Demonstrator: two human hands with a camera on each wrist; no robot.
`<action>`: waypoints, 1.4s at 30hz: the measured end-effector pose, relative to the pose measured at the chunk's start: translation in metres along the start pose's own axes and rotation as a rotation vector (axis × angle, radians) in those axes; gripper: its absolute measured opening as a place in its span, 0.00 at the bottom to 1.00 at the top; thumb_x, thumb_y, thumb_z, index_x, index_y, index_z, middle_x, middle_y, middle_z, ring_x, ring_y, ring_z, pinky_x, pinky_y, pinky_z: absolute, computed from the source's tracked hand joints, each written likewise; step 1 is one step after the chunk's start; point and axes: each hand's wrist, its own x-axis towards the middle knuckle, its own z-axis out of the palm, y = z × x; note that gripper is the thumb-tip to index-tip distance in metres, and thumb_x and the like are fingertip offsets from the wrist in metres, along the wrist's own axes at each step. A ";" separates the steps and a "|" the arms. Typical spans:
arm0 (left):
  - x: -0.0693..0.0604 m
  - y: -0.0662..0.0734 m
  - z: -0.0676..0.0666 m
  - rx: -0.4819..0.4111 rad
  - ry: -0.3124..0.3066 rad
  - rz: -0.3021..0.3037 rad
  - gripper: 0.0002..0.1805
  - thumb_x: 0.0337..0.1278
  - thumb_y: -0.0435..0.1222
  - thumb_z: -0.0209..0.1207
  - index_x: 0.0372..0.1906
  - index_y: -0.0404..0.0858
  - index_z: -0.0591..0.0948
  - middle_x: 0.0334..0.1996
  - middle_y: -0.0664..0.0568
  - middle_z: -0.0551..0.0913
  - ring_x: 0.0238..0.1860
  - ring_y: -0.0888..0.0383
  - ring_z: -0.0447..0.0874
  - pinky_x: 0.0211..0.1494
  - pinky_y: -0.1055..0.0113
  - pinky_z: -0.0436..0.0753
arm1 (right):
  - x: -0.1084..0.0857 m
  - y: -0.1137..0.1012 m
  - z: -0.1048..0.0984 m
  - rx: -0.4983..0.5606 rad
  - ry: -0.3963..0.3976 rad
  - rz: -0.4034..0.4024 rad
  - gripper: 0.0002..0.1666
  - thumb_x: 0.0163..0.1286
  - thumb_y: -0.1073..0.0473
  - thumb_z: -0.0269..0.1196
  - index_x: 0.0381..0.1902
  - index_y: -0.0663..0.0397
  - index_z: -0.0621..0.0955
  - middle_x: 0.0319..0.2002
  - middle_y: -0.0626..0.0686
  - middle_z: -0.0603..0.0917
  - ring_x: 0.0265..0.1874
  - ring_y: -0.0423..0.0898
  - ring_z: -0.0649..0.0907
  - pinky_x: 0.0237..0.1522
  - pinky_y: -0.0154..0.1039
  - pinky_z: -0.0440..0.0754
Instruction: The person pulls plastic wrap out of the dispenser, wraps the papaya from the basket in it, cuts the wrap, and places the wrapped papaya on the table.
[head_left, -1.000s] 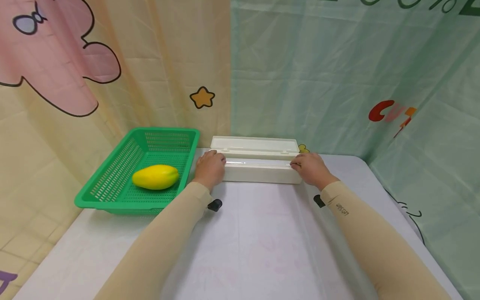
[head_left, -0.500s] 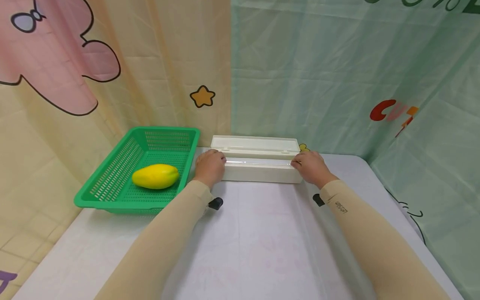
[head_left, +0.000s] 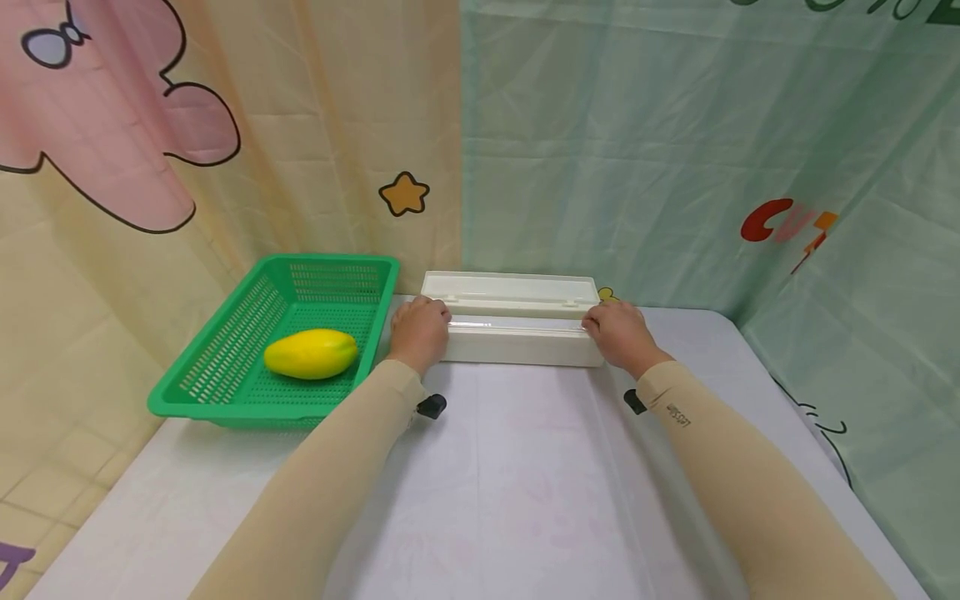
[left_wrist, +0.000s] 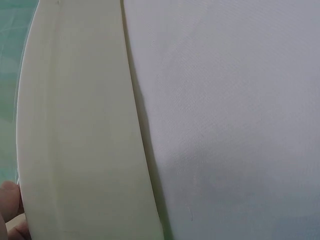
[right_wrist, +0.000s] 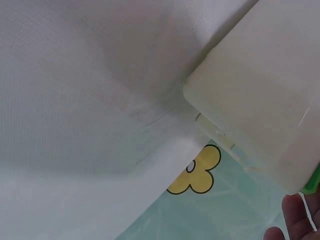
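A long white cling film dispenser box (head_left: 525, 346) stands at the back of the table, its lid (head_left: 517, 288) raised behind it. Shiny clear film (head_left: 517, 323) shows along its open top. At the box's left end, my left hand (head_left: 420, 333) has its fingers curled and appears to pinch the film's edge. My right hand (head_left: 621, 335) appears to do the same at the right end. In the left wrist view, the fingertips (left_wrist: 9, 202) meet at the box's edge. Fingers (right_wrist: 297, 215) show near the box corner in the right wrist view. The exact pinch is too small to see.
To the left stands a green plastic basket (head_left: 210, 412) holding a yellow papaya-like fruit (head_left: 311, 354). A white cloth covers the table (head_left: 510, 483). Printed curtains (head_left: 600, 150) hang right behind the box and along the right side.
Almost nothing differs. Both hands stay at the ends of the box, and the right wrist has shifted very slightly to the left.
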 end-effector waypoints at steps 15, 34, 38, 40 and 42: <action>0.003 0.003 -0.006 0.000 -0.004 -0.020 0.16 0.83 0.41 0.48 0.56 0.41 0.84 0.54 0.45 0.84 0.59 0.39 0.77 0.65 0.45 0.70 | -0.001 -0.005 -0.001 -0.015 0.060 0.029 0.18 0.85 0.56 0.54 0.57 0.59 0.86 0.53 0.62 0.88 0.58 0.65 0.80 0.61 0.63 0.74; 0.009 0.002 -0.017 -0.108 -0.053 0.010 0.16 0.84 0.40 0.46 0.56 0.34 0.80 0.51 0.41 0.88 0.54 0.41 0.86 0.60 0.49 0.83 | 0.000 -0.008 -0.009 0.228 -0.007 0.113 0.21 0.84 0.57 0.54 0.62 0.64 0.83 0.57 0.65 0.87 0.52 0.58 0.85 0.55 0.56 0.85; 0.010 0.001 -0.020 -0.135 -0.083 0.009 0.17 0.84 0.40 0.46 0.56 0.34 0.80 0.51 0.42 0.87 0.53 0.42 0.85 0.61 0.50 0.82 | 0.000 -0.007 -0.010 0.236 -0.037 0.134 0.20 0.80 0.58 0.60 0.62 0.64 0.84 0.58 0.64 0.86 0.58 0.60 0.84 0.60 0.56 0.84; 0.009 0.001 -0.021 -0.143 -0.097 0.009 0.16 0.83 0.41 0.49 0.54 0.34 0.81 0.50 0.42 0.87 0.51 0.43 0.84 0.60 0.51 0.82 | 0.001 -0.006 -0.008 0.218 -0.028 0.130 0.19 0.78 0.58 0.62 0.59 0.64 0.85 0.56 0.63 0.87 0.56 0.59 0.85 0.58 0.55 0.85; 0.008 0.001 -0.023 -0.151 -0.109 0.007 0.13 0.81 0.39 0.52 0.52 0.34 0.81 0.47 0.42 0.87 0.48 0.44 0.82 0.57 0.53 0.82 | 0.000 -0.005 -0.006 0.193 -0.005 0.119 0.17 0.79 0.58 0.62 0.57 0.63 0.86 0.53 0.62 0.89 0.51 0.57 0.86 0.54 0.54 0.85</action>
